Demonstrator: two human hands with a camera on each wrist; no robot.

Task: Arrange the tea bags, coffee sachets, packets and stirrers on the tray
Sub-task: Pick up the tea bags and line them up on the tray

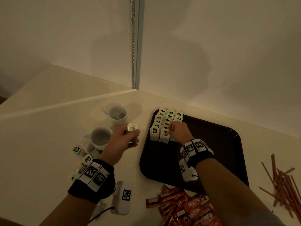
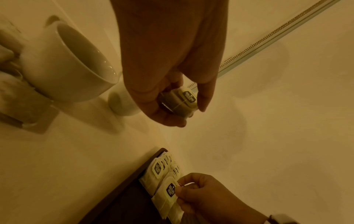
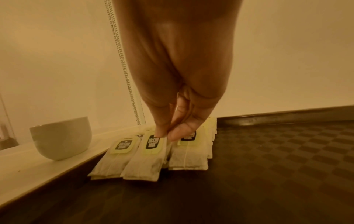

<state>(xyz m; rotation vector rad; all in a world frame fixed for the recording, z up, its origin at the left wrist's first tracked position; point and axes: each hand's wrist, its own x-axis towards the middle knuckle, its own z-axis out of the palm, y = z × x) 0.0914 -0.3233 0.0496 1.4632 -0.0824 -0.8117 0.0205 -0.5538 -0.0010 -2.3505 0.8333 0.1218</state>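
Observation:
A dark brown tray (image 1: 211,144) lies on the right of the counter. Several white tea bags with black-and-yellow tags (image 1: 167,118) stand in three overlapping rows at its far left corner. My right hand (image 1: 169,129) pinches the top edge of the front tea bag (image 3: 145,160) of the middle row between thumb and forefinger (image 3: 161,133). My left hand (image 1: 133,134) hovers left of the tray and grips another tea bag (image 2: 182,101), fingers curled round it. More loose tea bags (image 1: 81,152) lie on the counter by my left wrist.
Two white cups (image 1: 118,114) (image 1: 100,137) stand left of the tray. Orange-red coffee sachets (image 1: 187,207) are heaped before the tray's near edge. Thin brown stirrers (image 1: 283,181) lie scattered to the right. Walls meet close behind the tray, with a bead chain (image 1: 133,46) hanging in the corner.

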